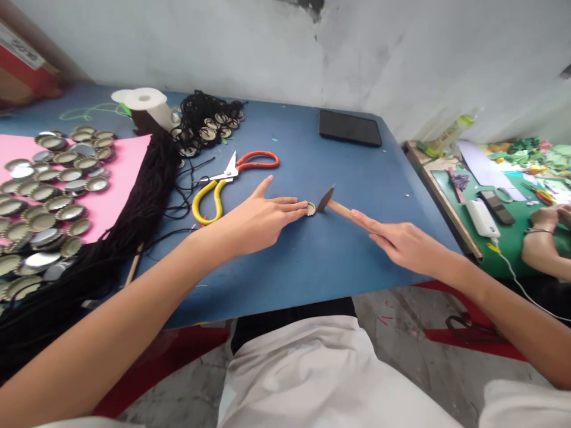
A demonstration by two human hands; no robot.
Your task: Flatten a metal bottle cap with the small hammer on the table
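Observation:
My left hand (263, 221) lies low over the blue table, its fingers stretched out together and its thumb raised apart. Its fingertips touch the edge of a single bottle cap (311, 209), which rests with its hollow side up. My right hand (397, 242) is wrapped round the wooden handle of a small hammer (341, 209). The dark metal head is just right of the cap, with a narrow gap between them. Behind my left hand lie scissors (229, 172) with one red and one yellow handle, blades apart.
At left, many bottle caps (57, 202) cover pink paper (129, 160) beside black cord (151, 190). Farther back are a white spool (149, 107), corded caps (209, 128) and a black phone (350, 128). On a green table at right, another person's hands (546, 223) work.

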